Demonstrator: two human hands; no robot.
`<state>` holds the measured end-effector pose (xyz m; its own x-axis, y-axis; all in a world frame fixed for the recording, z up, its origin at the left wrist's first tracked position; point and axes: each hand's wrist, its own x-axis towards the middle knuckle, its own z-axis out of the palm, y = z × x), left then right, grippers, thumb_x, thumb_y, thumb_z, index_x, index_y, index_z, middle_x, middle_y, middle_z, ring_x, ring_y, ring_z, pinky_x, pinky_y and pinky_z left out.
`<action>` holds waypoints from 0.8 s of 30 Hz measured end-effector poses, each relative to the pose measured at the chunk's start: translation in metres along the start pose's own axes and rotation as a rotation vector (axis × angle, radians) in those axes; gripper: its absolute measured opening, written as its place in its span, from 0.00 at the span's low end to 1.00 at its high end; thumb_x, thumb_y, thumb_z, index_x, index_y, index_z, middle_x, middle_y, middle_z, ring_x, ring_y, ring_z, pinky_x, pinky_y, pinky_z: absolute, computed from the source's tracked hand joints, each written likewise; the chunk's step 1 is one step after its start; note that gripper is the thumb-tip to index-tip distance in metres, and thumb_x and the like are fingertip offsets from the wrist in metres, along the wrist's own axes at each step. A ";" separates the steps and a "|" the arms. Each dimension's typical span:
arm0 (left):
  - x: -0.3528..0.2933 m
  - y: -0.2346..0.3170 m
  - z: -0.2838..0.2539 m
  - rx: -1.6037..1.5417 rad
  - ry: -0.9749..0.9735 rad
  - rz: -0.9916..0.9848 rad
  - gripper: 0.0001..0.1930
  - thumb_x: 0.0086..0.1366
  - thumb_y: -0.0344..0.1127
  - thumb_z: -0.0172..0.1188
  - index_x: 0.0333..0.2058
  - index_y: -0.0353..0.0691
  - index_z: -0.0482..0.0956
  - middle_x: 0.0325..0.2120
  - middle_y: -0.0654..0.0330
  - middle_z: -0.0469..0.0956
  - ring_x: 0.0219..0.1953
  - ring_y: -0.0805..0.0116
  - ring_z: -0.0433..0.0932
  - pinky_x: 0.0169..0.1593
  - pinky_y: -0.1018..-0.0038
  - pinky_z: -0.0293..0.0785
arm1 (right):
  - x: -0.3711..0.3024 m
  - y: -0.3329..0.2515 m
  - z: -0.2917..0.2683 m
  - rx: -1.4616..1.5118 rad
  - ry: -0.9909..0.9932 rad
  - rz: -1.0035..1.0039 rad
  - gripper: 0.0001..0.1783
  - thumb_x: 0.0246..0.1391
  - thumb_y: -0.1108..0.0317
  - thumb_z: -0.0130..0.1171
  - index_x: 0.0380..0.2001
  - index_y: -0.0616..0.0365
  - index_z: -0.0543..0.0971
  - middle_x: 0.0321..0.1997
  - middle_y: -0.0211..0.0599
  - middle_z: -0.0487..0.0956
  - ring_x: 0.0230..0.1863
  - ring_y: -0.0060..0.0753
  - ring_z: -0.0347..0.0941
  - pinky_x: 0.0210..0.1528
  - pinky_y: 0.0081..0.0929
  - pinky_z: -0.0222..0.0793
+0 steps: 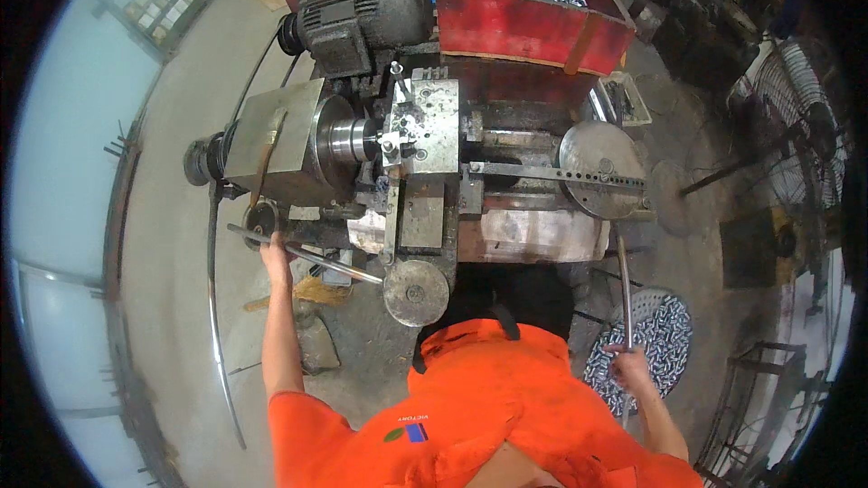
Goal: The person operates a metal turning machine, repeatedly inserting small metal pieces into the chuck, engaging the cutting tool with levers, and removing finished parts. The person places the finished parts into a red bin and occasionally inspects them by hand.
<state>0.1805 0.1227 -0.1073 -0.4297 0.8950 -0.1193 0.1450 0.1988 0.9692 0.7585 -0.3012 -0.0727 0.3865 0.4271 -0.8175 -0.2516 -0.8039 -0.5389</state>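
Note:
My left hand (276,259) is closed around the outer part of a steel lever (339,267), which runs to a round metal disc (416,292) at the front of a small lathe. On the right, my right hand (630,367) grips a second long lever (626,285) that extends down from a larger disc (601,167). A drilled flat bar (533,172) links that larger disc with the slide. Between the hands sits the tool block (434,126), with its bolts upright, facing the spindle collet (351,140). Whether a workpiece is in the collet is too small to tell.
A red box (533,32) of small metal parts stands behind the lathe, right of a grey motor (366,18). Beside my right hand is a basket (646,303) heaped with shiny parts. A bent rod (217,325) hangs at left; a fan (796,117) stands far right.

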 end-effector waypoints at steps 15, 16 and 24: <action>0.003 0.005 0.005 0.054 -0.068 0.064 0.16 0.61 0.41 0.48 0.35 0.31 0.70 0.20 0.53 0.76 0.19 0.61 0.78 0.20 0.70 0.77 | -0.024 -0.012 0.041 0.175 -0.015 -0.024 0.21 0.35 0.79 0.48 0.39 0.63 0.76 0.12 0.31 0.66 0.07 0.21 0.55 0.09 0.22 0.46; 0.003 0.008 0.004 0.078 -0.076 0.074 0.16 0.60 0.42 0.49 0.34 0.31 0.71 0.20 0.54 0.76 0.19 0.61 0.78 0.20 0.70 0.77 | -0.026 -0.016 0.041 0.149 -0.024 -0.026 0.22 0.35 0.78 0.49 0.40 0.63 0.75 0.12 0.31 0.66 0.07 0.21 0.55 0.10 0.22 0.47; 0.000 0.014 -0.005 0.119 -0.140 -0.102 0.18 0.59 0.40 0.51 0.39 0.28 0.70 0.27 0.48 0.77 0.21 0.60 0.79 0.19 0.66 0.80 | 0.052 -0.014 -0.099 -0.754 0.644 -0.552 0.24 0.32 0.69 0.54 0.39 0.64 0.75 0.21 0.54 0.75 0.23 0.47 0.74 0.27 0.39 0.68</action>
<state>0.1783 0.1242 -0.0927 -0.3211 0.9130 -0.2517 0.2151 0.3292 0.9194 0.8703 -0.3091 -0.0876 0.7184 0.6830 -0.1319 0.6090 -0.7092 -0.3551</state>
